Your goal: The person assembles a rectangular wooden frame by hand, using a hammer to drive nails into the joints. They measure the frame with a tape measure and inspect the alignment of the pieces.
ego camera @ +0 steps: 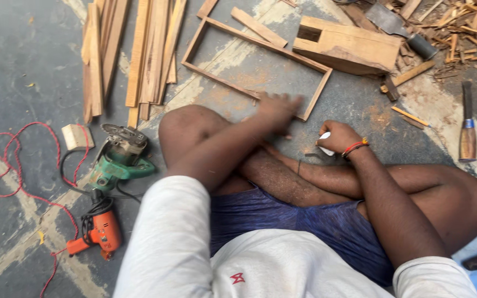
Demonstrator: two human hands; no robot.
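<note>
Fingers of the left hand (279, 110) are spread flat and a bit motion-blurred, pressing down on the lower rail of the thin wooden frame (255, 60), right about mid-frame. They aren't wrapped around anything, just open and planted on the wood. The frame is a skinny rectangle lying flat on the concrete floor (23, 66), long axis running from the upper left down toward the right, so most of it stretches up and away from those fingers.

Over on the right hand (339, 138), the fingers are curled snug around a small white object (324, 143). I can't tell what it is, too much is hidden in the fist. That hand sits just beside the frame's lower right corner, near but not touching as far as I can see, so the left one is definitely the closer of the two.

Other stuff around: a chunky wooden block (349, 47) past the frame at top center-right, a chisel (467, 124) at the far right, a pencil (409, 116) between, stacked wood strips (150, 49) upper left, plus a green power saw (118, 160) and an orange drill (99, 232) at lower left.
</note>
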